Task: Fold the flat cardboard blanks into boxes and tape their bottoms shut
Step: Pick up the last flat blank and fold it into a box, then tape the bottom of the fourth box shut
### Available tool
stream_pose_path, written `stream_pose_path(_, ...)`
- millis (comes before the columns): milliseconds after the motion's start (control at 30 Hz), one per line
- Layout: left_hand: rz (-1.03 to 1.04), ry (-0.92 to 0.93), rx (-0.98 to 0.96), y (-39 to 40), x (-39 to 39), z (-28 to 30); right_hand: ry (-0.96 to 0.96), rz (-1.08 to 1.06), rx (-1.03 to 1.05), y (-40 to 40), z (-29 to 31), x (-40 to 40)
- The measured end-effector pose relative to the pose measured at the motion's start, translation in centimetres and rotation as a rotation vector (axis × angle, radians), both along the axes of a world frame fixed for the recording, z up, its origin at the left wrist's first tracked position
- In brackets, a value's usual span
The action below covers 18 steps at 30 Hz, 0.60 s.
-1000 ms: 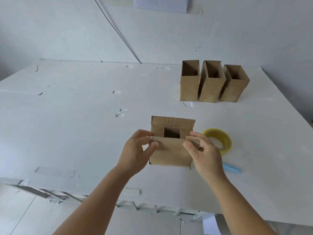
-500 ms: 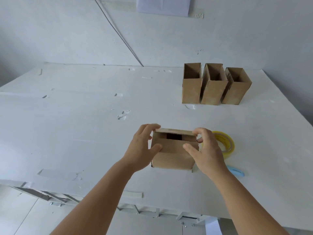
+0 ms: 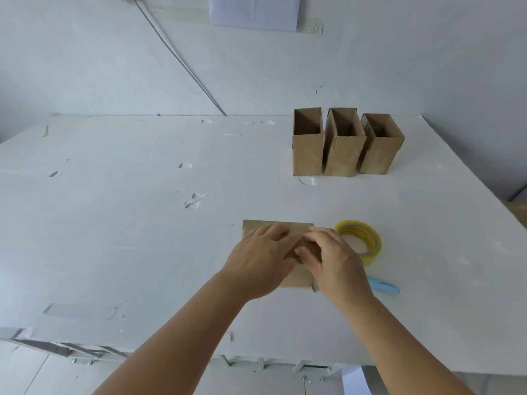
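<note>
A small brown cardboard box (image 3: 296, 276) stands on the white table (image 3: 142, 238) near its front edge, with its flaps folded down flat on top. My left hand (image 3: 261, 259) lies over the left part of the flaps and my right hand (image 3: 332, 259) over the right part; both press down on them, fingers meeting at the middle. Most of the box top is hidden under my hands. A yellow roll of clear tape (image 3: 360, 242) lies flat just right of the box, beside my right hand.
Three finished open-topped cardboard boxes (image 3: 340, 143) stand in a row at the back right of the table. A light blue cutter (image 3: 383, 285) lies right of the box, in front of the tape. Bits of old tape dot the table. A wall stands behind.
The far flap, upright a second ago, has been folded down over the opening. Both hands moved from the box's near flap and sides onto its top.
</note>
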State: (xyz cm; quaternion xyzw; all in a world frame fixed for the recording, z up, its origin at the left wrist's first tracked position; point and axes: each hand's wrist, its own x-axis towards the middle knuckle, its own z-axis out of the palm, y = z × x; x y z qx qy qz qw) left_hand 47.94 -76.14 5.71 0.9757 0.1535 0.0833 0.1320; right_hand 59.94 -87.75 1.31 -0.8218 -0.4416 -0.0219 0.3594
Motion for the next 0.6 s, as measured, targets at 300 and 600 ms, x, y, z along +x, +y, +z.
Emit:
stream_pose_path(300, -0.033, 0.158, 0.101, 0.3, 0.1, -1.4, -0.009, 0.057, 0.002, -0.5, 0.5, 0.6)
stream_pose_path(600, -0.004, 0.148, 0.089, 0.7, 0.2, -2.4, 0.125, -0.270, -0.494, -2.9, -1.8, 6.6)
